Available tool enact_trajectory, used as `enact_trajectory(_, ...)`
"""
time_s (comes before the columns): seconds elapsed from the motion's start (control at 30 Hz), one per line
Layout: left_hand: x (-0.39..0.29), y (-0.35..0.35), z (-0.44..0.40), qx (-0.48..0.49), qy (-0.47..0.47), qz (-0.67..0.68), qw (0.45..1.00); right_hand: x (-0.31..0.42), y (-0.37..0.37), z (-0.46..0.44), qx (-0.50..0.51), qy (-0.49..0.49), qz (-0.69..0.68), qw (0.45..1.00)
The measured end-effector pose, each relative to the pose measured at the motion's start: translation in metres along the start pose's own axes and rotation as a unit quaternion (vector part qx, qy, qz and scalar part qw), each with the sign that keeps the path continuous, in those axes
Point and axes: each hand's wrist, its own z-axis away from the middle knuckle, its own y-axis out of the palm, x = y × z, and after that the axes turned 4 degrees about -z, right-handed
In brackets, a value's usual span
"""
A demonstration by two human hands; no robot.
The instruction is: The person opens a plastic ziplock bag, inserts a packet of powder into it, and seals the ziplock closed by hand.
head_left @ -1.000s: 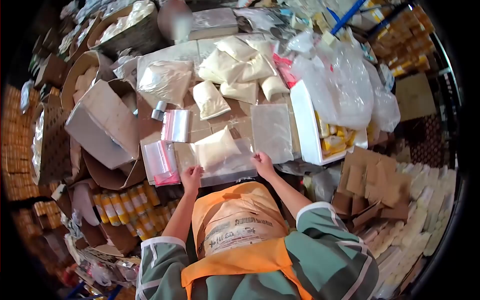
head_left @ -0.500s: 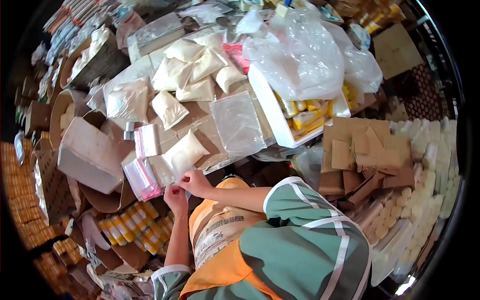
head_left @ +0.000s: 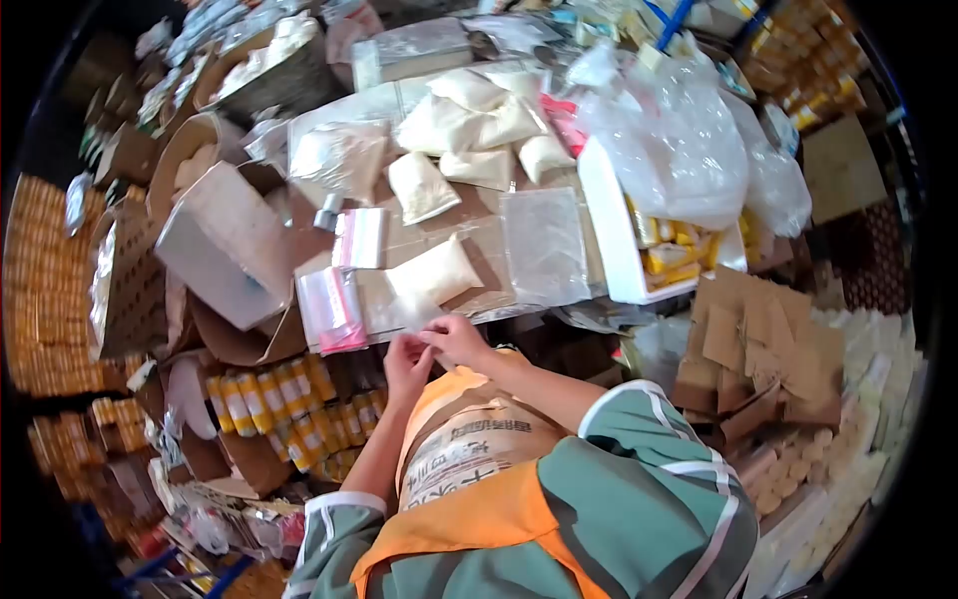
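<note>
Wide apart a second ago, the left hand [head_left: 406, 365] and right hand [head_left: 458, 342] now meet just below frame centre, pinching film [head_left: 415, 311], so work seems focused there.

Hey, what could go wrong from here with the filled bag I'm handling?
The filled bag lies near the front edge of the table, so a tug from the left hand or right hand might drag it off. If its mouth is open, which I can't tell, it could spill. The pink-edged packets to its left sit by the edge and could get knocked off.
</note>
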Motion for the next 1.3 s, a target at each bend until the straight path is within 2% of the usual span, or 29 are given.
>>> enact_trajectory(0.03,0.000,-0.003,0.002,0.009,0.002,-0.008,1.000,0.001,0.004,0.004,-0.011,0.000,-0.018,1.000)
enact_trajectory(0.1,-0.002,-0.014,0.004,0.037,0.012,0.003,0.999,0.009,0.014,0.010,-0.002,0.058,-0.098,0.994)
enact_trajectory(0.2,0.002,-0.035,0.006,0.087,0.023,0.109,0.990,0.018,0.040,0.019,-0.036,0.058,-0.166,0.984)
enact_trajectory(0.23,0.003,-0.043,0.008,0.092,0.052,0.133,0.985,0.014,0.046,0.018,-0.024,0.042,-0.165,0.985)
enact_trajectory(0.3,0.000,-0.066,0.010,0.130,-0.003,0.218,0.967,0.017,0.061,0.017,-0.016,0.016,-0.147,0.989)
enact_trajectory(0.43,-0.014,-0.097,0.017,0.077,-0.040,0.163,0.983,0.016,0.094,0.021,-0.006,-0.035,-0.094,0.995)
enact_trajectory(0.53,-0.010,-0.113,0.024,0.078,-0.039,0.154,0.984,0.005,0.120,0.027,-0.043,-0.053,-0.077,0.995)
enact_trajectory(0.57,-0.009,-0.118,0.028,0.084,-0.042,0.155,0.983,0.003,0.125,0.033,-0.049,-0.050,-0.077,0.995)
enact_trajectory(0.63,-0.009,-0.128,0.032,0.127,-0.072,0.243,0.959,0.005,0.132,0.041,-0.037,-0.039,-0.085,0.995)
enact_trajectory(0.7,0.005,-0.134,0.032,0.133,-0.070,0.229,0.962,0.009,0.136,0.048,-0.019,-0.017,-0.080,0.996)
enact_trajectory(0.83,0.009,-0.137,0.039,0.137,-0.105,0.267,0.948,0.007,0.144,0.056,-0.002,0.024,-0.192,0.981)
enact_trajectory(1.03,0.012,-0.139,0.035,0.159,-0.071,0.293,0.940,0.024,0.144,0.049,0.014,0.048,-0.208,0.977)
enact_trajectory(1.1,0.007,-0.136,0.034,0.127,-0.085,0.296,0.943,0.033,0.142,0.049,0.025,0.037,-0.163,0.986)
enact_trajectory(1.13,0.007,-0.136,0.032,0.140,-0.059,0.274,0.950,0.037,0.142,0.049,0.026,0.020,-0.111,0.993)
enact_trajectory(1.23,0.004,-0.135,0.026,0.159,-0.010,0.183,0.970,0.028,0.133,0.043,0.044,0.017,-0.084,0.995)
enact_trajectory(1.3,0.003,-0.129,0.021,0.153,-0.021,0.188,0.970,0.028,0.124,0.041,0.048,0.027,-0.089,0.994)
